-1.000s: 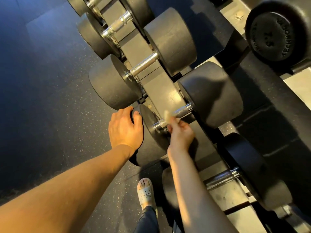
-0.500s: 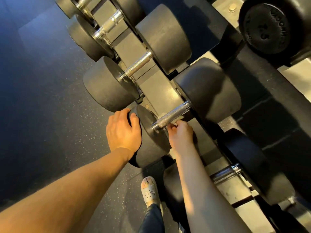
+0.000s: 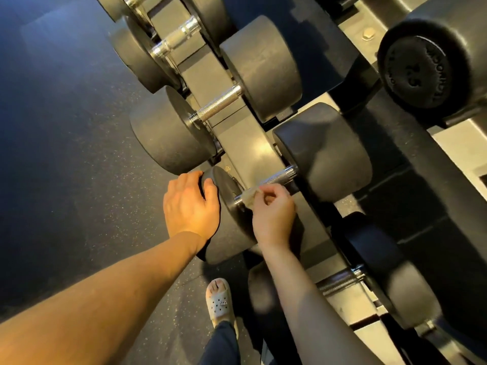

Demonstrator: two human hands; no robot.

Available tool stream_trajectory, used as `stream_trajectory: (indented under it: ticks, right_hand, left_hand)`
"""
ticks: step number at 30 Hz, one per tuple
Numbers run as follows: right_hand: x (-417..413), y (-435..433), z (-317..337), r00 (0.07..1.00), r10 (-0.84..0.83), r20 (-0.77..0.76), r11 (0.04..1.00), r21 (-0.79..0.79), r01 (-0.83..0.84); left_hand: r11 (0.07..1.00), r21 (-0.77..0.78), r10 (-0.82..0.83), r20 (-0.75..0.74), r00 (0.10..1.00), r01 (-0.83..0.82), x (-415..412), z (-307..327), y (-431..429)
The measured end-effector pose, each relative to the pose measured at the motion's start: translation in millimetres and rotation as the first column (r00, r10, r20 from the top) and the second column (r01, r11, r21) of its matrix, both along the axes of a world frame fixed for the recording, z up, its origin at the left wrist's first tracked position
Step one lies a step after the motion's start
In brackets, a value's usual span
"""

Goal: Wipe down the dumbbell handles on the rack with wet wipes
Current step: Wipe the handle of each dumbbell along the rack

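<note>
Now, wipe (image 3: 249, 196) on racked dumbbell handle (image 3: 278, 177)

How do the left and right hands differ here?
The left hand clasps the rim of the dumbbell head; the right hand pinches the wet wipe. The left hand touches black rubber; the right hand's wipe meets the knurled handle. Both are on the same dumbbell.

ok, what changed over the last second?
The right hand, pinching the wet wipe, slid along the handle: half a second ago under its middle, now at its end by the near head. Nothing taken up or let go. The left hand keeps gripping that head; the dumbbell sits in the rack.
</note>
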State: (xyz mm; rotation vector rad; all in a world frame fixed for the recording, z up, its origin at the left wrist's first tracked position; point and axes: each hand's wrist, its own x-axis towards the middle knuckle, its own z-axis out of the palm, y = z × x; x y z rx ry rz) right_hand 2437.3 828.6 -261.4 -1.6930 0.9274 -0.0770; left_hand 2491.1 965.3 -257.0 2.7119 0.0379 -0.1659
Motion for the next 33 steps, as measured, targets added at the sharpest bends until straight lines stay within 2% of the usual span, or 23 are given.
stream_trajectory:
  ticks: [1,2,3,4,5,6,7,8,10,14,16,20,23,25,26,29,31,32,33]
  right_hand:
    - [6,-6,2,0.986,0.142,0.093,0.977,-0.171,-0.124]
    - [16,-13,4,0.943,0.310,0.121,0.910,-0.325,-0.257]
    - [28,-20,4,0.868,0.494,0.054,0.788,-0.450,-0.420]
    - [40,-25,3,0.754,0.649,-0.104,0.612,-0.518,-0.598]
    - [50,-26,3,0.595,0.744,-0.303,0.403,-0.507,-0.762]
    - [59,-25,3,0.413,0.776,-0.476,0.199,-0.436,-0.878]
    - [66,-24,3,0.257,0.779,-0.572,0.052,-0.349,-0.936]
    - [74,-24,7,0.145,0.782,-0.607,-0.028,-0.266,-0.963]
    - [92,-30,17,-0.007,0.780,-0.625,-0.129,-0.150,-0.980]
    - [119,-52,28,-0.095,0.614,-0.783,-0.235,-0.067,-0.970]
    - [114,-43,29,-0.098,0.579,-0.809,-0.252,-0.064,-0.966]
    - [80,-11,12,0.063,0.740,-0.669,-0.065,-0.163,-0.984]
    - [59,-26,5,0.156,0.782,-0.604,-0.102,-0.371,-0.923]
    - [50,-52,6,0.232,0.805,-0.546,-0.140,-0.555,-0.820]
    - [45,-64,7,0.284,0.819,-0.500,-0.124,-0.636,-0.762]
    - [31,-74,0,0.460,0.810,-0.364,0.010,-0.776,-0.630]
    - [24,-54,-6,0.618,0.734,-0.283,0.189,-0.788,-0.586]
    - [22,-41,-9,0.671,0.705,-0.227,0.284,-0.777,-0.562]
    - [18,-30,-13,0.685,0.706,-0.177,0.351,-0.753,-0.557]
  left_hand:
    - [1.000,0.006,0.000,0.000,1.000,0.000,0,1,-1]
    - [1.000,0.014,-0.001,-0.004,1.000,0.001,-1,3,-1]
    - [1.000,0.025,-0.003,-0.008,1.000,0.004,-1,4,-1]
    - [0.999,0.042,-0.007,-0.011,1.000,0.007,0,4,-1]
    - [0.998,0.057,-0.006,-0.010,1.000,0.006,0,5,-1]
    - [0.998,0.067,-0.005,-0.007,1.000,0.005,0,5,0]
    - [0.998,0.061,-0.003,-0.007,1.000,0.004,1,4,0]
    - [0.999,0.038,0.002,-0.009,1.000,-0.001,1,4,0]
    - [1.000,-0.013,0.026,-0.007,1.000,-0.026,1,4,1]
    - [0.998,-0.054,0.041,0.030,0.999,-0.039,-1,8,-2]
    - [0.999,-0.024,0.035,0.039,0.999,-0.034,-3,9,-3]
    - [0.999,-0.010,0.046,0.029,0.999,-0.045,-4,10,-4]
    - [0.999,-0.022,0.042,0.023,0.999,-0.041,-5,11,-3]
    - [0.999,-0.024,0.035,0.018,0.999,-0.035,-5,12,-4]
    - [0.999,-0.028,0.035,0.017,0.999,-0.034,-5,12,-4]
    - [0.997,-0.063,0.049,0.020,0.999,-0.047,-3,11,-2]
    - [0.996,-0.075,0.046,0.020,0.999,-0.044,-2,8,-2]
    - [0.997,-0.067,0.047,0.017,0.999,-0.046,-1,6,-2]
    - [0.997,-0.054,0.051,0.009,0.999,-0.050,-1,5,-2]
